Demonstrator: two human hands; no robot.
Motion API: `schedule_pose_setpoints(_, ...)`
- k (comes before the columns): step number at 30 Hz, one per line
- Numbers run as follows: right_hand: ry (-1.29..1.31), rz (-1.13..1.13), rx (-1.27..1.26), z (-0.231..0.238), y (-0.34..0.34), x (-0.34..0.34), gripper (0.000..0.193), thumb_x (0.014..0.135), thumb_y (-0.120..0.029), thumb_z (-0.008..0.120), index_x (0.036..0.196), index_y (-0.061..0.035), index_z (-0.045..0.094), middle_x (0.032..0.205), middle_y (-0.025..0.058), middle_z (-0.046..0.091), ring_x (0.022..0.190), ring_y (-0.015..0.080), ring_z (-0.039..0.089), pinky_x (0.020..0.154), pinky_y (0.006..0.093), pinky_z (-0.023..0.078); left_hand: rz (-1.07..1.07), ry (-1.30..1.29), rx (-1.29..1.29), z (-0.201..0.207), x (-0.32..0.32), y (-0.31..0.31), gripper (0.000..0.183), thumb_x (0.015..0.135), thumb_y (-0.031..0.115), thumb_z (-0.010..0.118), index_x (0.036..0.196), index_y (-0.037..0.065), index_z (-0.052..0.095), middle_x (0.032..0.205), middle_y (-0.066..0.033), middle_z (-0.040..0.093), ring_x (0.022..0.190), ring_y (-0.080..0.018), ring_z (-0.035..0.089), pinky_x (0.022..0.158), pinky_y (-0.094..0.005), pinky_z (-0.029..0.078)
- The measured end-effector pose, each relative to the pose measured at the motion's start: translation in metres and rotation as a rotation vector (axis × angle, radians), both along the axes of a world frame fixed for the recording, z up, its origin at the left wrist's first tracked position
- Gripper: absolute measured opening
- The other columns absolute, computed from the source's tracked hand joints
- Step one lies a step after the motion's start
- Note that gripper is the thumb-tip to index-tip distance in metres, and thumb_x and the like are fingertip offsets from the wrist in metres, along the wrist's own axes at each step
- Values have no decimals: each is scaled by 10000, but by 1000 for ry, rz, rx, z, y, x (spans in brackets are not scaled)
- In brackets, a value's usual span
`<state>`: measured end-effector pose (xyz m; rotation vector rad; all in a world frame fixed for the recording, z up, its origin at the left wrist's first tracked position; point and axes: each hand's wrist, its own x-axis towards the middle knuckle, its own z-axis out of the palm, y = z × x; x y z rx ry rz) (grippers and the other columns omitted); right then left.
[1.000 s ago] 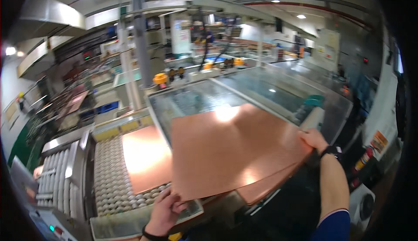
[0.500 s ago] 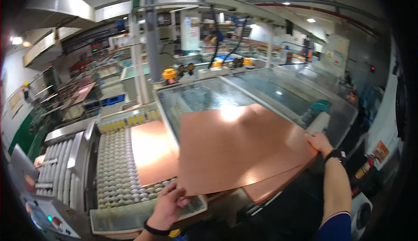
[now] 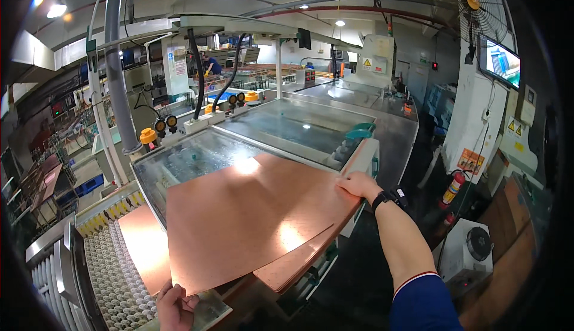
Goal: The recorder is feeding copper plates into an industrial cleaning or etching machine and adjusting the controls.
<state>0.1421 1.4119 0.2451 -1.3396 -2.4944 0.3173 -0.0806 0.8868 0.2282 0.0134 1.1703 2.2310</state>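
Note:
A large thin copper sheet point(image 3: 245, 217) is held between my two hands, tilted over the glass-topped machine. My left hand point(image 3: 176, 308) is closed on its near left corner, fingers curled at the edge. On the sheet's right edge, my right hand point(image 3: 360, 186) grips with the thumb on top. More copper sheets point(image 3: 293, 266) lie stacked beneath, their near corner showing past the held sheet. Another copper sheet point(image 3: 143, 244) rests on the roller conveyor point(image 3: 110, 271) at left, partly hidden by the held one.
Clear covers point(image 3: 299, 125) top the wet machine beyond the sheet. A grey post point(image 3: 116, 62) and orange-yellow knobs point(image 3: 148, 136) stand along its far side. At right are a fire extinguisher point(image 3: 453, 189) and a white box with a round fan point(image 3: 469, 253). A person point(image 3: 211, 66) stands far back.
My view has swung to the right, so the sheet, rollers and both hands appear farther left. Both hands keep their hold on the copper sheet.

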Motion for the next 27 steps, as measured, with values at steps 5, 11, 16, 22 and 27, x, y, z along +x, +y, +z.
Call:
schedule_pose_setpoints(5, -10, 13, 17, -1, 2, 0, 606, 878, -583, 556, 1058, -36, 745, 1106, 243, 699, 1070, 420, 652, 929, 472, 506, 64, -29, -49, 0, -1, 6, 98, 997, 17, 491, 918, 71, 472, 744, -17, 462, 598, -141, 485, 587, -299, 455)
schedule_pose_setpoints(11, -12, 24, -2, 8, -9, -1, 718, 886, -650, 522, 1057, 15, 731, 1132, 275, 681, 1095, 442, 636, 951, 466, 493, -90, 93, -25, -31, -28, -10, 34, 981, 46, 543, 1014, 56, 541, 832, -46, 593, 708, -169, 599, 673, -330, 518)
schedule_pose_setpoints(16, 3, 28, 3, 4, -3, 2, 714, 876, -653, 536, 1044, 12, 731, 1105, 270, 690, 1076, 440, 643, 931, 468, 498, 82, 92, 94, -53, -73, -19, 367, 859, -53, 480, 1211, -63, 584, 1000, -98, 661, 853, -198, 670, 773, -317, 585)
schedule_pose_setpoints(22, 1, 35, -14, 6, -11, -4, 657, 877, -635, 540, 1027, -30, 748, 1078, 259, 700, 1064, 436, 649, 929, 464, 501, 160, 236, -13, -77, -153, -146, 341, 904, 11, 494, 1229, -41, 585, 907, -38, 660, 697, -120, 623, 578, -213, 500)
schedule_pose_setpoints(27, -30, 114, -27, 12, -11, -11, 611, 871, -589, 576, 993, -16, 750, 1016, 230, 722, 955, 348, 713, 833, 440, 541, 250, 407, -123, -91, -182, -262, 97, 945, 80, 547, 972, 26, 622, 761, 10, 584, 587, -103, 525, 533, -263, 459)
